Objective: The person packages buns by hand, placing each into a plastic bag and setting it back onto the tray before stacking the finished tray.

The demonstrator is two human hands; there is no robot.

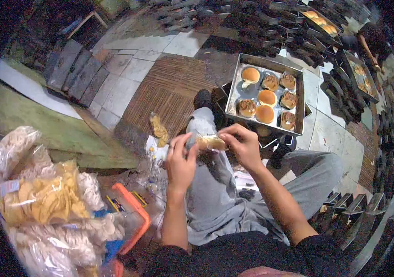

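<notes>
Between my two hands, above my lap, is a bun in clear plastic wrapping (210, 142). My left hand (180, 159) has its fingers and thumb around the left end of the wrapping. My right hand (242, 144) pinches the right end between thumb and fingertips. Just beyond my hands stands a square metal tray (301, 108). Round golden buns (264, 114) and brown-topped rolls (288, 99) in dark cups lie in it, spaced apart.
At left are plastic bags of yellow chips (44, 198) and pale packets (49, 249) beside an orange-rimmed container (134, 207). A small yellow bag (158, 129) lies near my left hand. Further trays of bread (319, 21) stand at the upper right, among dark stacked tins.
</notes>
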